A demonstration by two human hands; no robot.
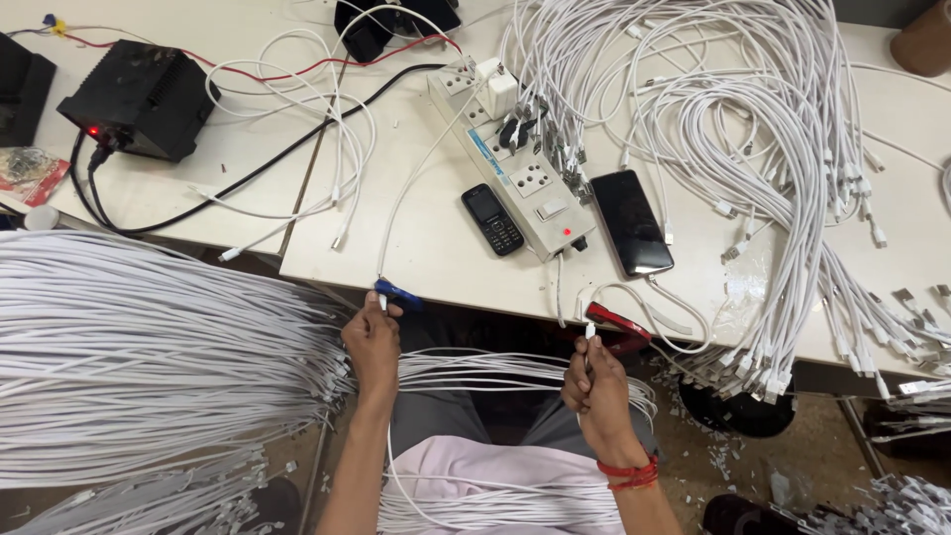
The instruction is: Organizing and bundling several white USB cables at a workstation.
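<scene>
The white table (436, 248) is seen from above, spanning the upper part of the view. A large bundle of white cables (149, 347) is laid out at the left, below the table edge, and a tangled heap of white cables (753, 129) is spread over the right half of the table, with its connector ends hanging over the front edge. A black box (144, 94) with a lit red lamp is placed at the far left of the table. A white power strip (515, 173) is set diagonally near the centre, flanked by a small black keypad phone (492, 219) on its left and a black smartphone (631, 221) on its right. The left hand (373, 342) is closed around the end of a thin white cable (416, 168), pinched just beside a blue clip (398, 294) at the table edge. The right hand (594, 388) is closed on a white connector end (589, 331), held up against a red clip (616, 321) at the table edge. A red thread band (628, 472) is worn on the right wrist.
</scene>
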